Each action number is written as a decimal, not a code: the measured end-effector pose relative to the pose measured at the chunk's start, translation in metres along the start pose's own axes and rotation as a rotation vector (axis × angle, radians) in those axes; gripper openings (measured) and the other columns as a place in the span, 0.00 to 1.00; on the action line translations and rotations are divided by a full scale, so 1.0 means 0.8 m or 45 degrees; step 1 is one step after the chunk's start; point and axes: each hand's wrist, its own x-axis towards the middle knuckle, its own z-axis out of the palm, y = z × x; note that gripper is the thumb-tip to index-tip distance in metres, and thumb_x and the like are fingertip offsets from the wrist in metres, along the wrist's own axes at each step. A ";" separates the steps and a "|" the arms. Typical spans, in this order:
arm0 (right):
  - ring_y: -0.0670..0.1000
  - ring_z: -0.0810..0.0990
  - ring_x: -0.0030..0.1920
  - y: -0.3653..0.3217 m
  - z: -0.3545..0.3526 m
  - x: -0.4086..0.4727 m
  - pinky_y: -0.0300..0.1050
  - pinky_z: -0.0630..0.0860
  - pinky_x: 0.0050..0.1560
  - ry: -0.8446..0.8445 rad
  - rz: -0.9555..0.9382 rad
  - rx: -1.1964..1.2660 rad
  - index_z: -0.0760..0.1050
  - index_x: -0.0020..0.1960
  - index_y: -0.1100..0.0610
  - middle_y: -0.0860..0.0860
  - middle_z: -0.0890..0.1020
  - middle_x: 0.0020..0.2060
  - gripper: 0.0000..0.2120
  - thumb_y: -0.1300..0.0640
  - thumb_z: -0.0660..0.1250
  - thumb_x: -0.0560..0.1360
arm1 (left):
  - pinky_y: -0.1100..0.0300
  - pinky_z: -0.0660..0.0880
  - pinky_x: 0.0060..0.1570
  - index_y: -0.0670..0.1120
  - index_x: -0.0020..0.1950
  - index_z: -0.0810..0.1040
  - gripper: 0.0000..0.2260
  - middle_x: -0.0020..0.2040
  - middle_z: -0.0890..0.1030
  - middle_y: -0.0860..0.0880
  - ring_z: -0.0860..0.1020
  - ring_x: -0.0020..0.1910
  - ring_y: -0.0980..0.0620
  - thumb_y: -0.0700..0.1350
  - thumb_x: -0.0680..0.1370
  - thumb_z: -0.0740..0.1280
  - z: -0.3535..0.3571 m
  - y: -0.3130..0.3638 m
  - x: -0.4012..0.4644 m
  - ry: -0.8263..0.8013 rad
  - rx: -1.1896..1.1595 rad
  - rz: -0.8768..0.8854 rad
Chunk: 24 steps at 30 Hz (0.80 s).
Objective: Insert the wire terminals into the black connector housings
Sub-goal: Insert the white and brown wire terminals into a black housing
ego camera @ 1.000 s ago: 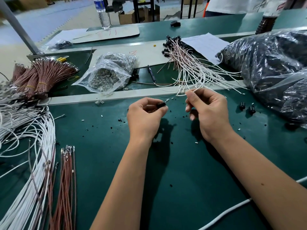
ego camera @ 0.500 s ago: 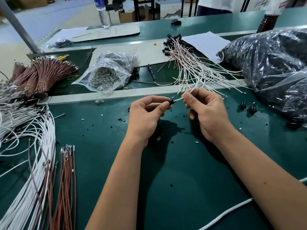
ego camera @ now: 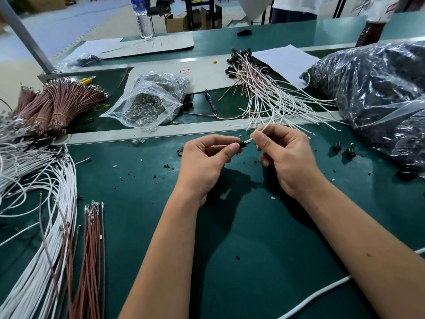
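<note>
My left hand [ego camera: 207, 157] pinches a small black connector housing [ego camera: 242, 143] between thumb and forefinger above the green mat. My right hand [ego camera: 282, 153] pinches a white wire [ego camera: 249, 140] just behind its end, and that end sits in the housing's mouth. The wire's tail rises behind my right fingers. Two loose black housings [ego camera: 343, 149] lie on the mat to the right. White terminal wires [ego camera: 34, 203] and brown terminal wires [ego camera: 92, 245] lie at the left.
A pile of finished wires with black housings [ego camera: 259, 88] lies beyond the grey rail [ego camera: 161, 134]. A clear bag of metal parts [ego camera: 149, 102] sits centre-left, a big bag of black housings [ego camera: 379, 93] at right. Bundled brown wires [ego camera: 57, 104] lie far left. A thick white cable [ego camera: 322, 295] crosses the near right.
My hands came together: the white wire's end, apart from the housing a second ago, now sits in the housing. Both hands drifted slightly to the right.
</note>
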 end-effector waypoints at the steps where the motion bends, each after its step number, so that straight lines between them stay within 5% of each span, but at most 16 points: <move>1: 0.45 0.72 0.35 0.000 0.000 0.000 0.37 0.70 0.29 -0.004 -0.006 -0.006 0.82 0.40 0.53 0.52 0.77 0.39 0.09 0.61 0.73 0.78 | 0.68 0.74 0.42 0.43 0.49 0.86 0.04 0.44 0.87 0.44 0.85 0.47 0.51 0.37 0.75 0.75 0.000 0.000 0.000 -0.002 0.000 0.002; 6: 0.44 0.72 0.33 0.000 0.001 0.000 0.36 0.70 0.28 0.015 -0.012 0.022 0.82 0.42 0.58 0.50 0.79 0.37 0.04 0.58 0.75 0.74 | 0.67 0.74 0.42 0.46 0.48 0.87 0.04 0.44 0.87 0.45 0.85 0.50 0.43 0.39 0.74 0.76 0.000 -0.001 0.000 -0.009 0.011 0.005; 13: 0.48 0.79 0.37 0.001 0.001 0.000 0.39 0.75 0.28 -0.003 -0.052 0.036 0.81 0.45 0.66 0.55 0.82 0.40 0.10 0.59 0.75 0.73 | 0.67 0.75 0.40 0.43 0.48 0.85 0.04 0.43 0.87 0.44 0.83 0.39 0.57 0.38 0.75 0.76 0.000 -0.003 0.000 0.017 -0.014 -0.005; 24: 0.49 0.73 0.27 0.002 0.001 0.001 0.39 0.73 0.28 0.010 0.000 0.004 0.80 0.41 0.62 0.51 0.79 0.29 0.06 0.65 0.73 0.77 | 0.65 0.79 0.45 0.40 0.49 0.85 0.10 0.43 0.87 0.44 0.85 0.43 0.53 0.31 0.70 0.77 0.000 0.001 -0.002 0.004 0.009 0.033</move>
